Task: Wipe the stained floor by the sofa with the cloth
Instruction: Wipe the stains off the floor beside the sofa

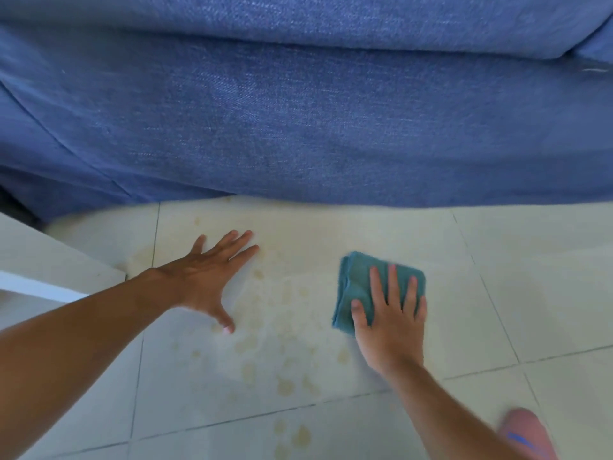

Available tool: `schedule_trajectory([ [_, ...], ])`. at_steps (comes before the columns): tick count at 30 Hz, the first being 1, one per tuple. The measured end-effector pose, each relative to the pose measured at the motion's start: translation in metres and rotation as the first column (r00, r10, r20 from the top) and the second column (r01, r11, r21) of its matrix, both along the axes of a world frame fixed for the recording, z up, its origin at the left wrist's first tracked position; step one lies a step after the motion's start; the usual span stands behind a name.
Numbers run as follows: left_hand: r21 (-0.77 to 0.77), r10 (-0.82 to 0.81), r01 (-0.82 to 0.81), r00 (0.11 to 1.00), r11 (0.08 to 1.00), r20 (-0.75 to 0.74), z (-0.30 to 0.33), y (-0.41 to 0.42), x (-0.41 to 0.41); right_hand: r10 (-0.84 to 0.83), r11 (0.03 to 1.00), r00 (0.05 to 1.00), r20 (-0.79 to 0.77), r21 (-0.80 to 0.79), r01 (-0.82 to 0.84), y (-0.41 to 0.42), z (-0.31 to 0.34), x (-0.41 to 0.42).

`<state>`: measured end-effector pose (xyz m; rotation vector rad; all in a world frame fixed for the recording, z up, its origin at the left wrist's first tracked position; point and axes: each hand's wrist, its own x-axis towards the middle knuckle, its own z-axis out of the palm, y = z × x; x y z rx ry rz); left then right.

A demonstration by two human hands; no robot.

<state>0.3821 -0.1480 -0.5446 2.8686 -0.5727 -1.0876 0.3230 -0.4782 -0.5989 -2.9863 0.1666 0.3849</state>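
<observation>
The pale tiled floor has yellow-brown stains in front of the blue sofa. The right hand lies flat on the folded teal cloth — fingers spread, gripping nothing. The left hand rests open on the tiles.

1. The sofa walls off the whole far side, right down to the floor.
2. Right of the cloth, open tile.
3. Left hand planted flat blocks the left, with a white ledge behind it.
</observation>
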Motion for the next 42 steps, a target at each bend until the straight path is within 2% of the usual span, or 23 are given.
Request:
schedule_trajectory([
  [2, 0.014, -0.007, 0.007, 1.0, 1.0, 0.002, 0.001, -0.001, 0.001, -0.117, 0.993, 0.993, 0.02, 0.032, 0.116, 0.01, 0.0, -0.045],
  [7, 0.032, 0.018, -0.02, 0.999, 0.999, 0.048, 0.001, -0.001, -0.001, -0.104, 0.994, 0.994, 0.015, 0.043, 0.104, 0.032, -0.004, -0.083],
  [10, 0.032, 0.036, -0.038, 0.997, 0.999, 0.072, 0.0, 0.0, -0.005, -0.071, 0.997, 0.997, -0.001, -0.006, 0.071, 0.027, -0.002, -0.063],
  [17, 0.022, 0.175, -0.178, 0.98, 0.984, 0.099, 0.004, 0.032, -0.02, 0.175, 0.985, 0.983, -0.049, -0.007, -0.175, 0.028, 0.008, 0.035],
  [21, -0.027, 0.293, -0.291, 0.954, 0.956, 0.062, 0.006, 0.048, -0.031, 0.273, 0.962, 0.961, -0.039, -0.01, -0.273, 0.054, 0.006, 0.087],
  [24, -0.022, 0.288, -0.288, 0.957, 0.957, 0.042, 0.004, 0.055, -0.047, 0.334, 0.943, 0.942, -0.037, 0.011, -0.334, 0.086, 0.007, 0.115],
  [28, 0.007, 0.276, -0.277, 0.959, 0.961, 0.064, -0.002, 0.058, -0.077, 0.456, 0.89, 0.89, -0.009, 0.028, -0.456, 0.133, 0.009, 0.141],
  [33, -0.071, 0.357, -0.351, 0.926, 0.934, 0.12, 0.001, 0.06, -0.12, 0.605, 0.796, 0.795, -0.032, 0.063, -0.603, 0.205, 0.014, 0.161],
  [42, -0.05, 0.458, -0.456, 0.88, 0.889, 0.127, 0.004, 0.064, -0.171, 0.821, 0.57, 0.568, -0.056, 0.141, -0.81, 0.289, 0.012, 0.123],
])
